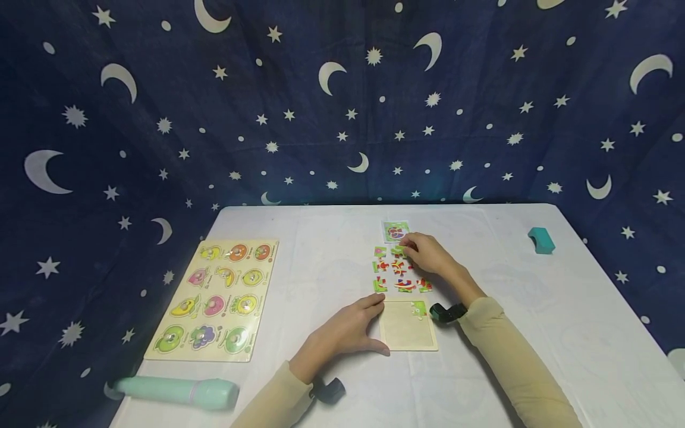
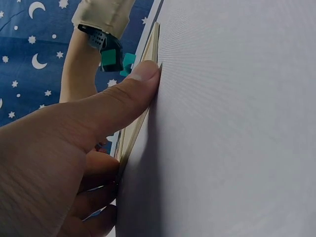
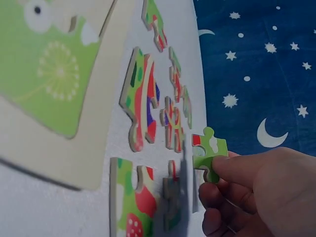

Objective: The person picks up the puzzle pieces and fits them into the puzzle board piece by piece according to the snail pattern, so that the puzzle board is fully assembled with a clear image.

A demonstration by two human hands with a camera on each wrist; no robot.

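My right hand (image 1: 429, 252) pinches a green jigsaw piece (image 3: 201, 161) with white and red patches between thumb and fingers, over the far end of the loose pieces. My left hand (image 1: 350, 327) rests along the left side of a square wooden puzzle tray (image 1: 407, 330). Its thumb (image 2: 123, 101) lies straight against the tray's edge, near the close left corner. One green piece (image 1: 419, 308) with a dandelion print sits in the tray's far right corner. Beyond the tray, several loose pieces (image 1: 404, 285) lie in rows; my right hand hides some of them.
A small picture card (image 1: 395, 231) lies past the loose pieces. On the left are a fruit peg board (image 1: 230, 317) and a mint-green cylinder (image 1: 176, 391). A teal block (image 1: 543, 241) stands at the far right. A starry curtain (image 1: 342, 119) hangs behind the white table (image 1: 316, 255).
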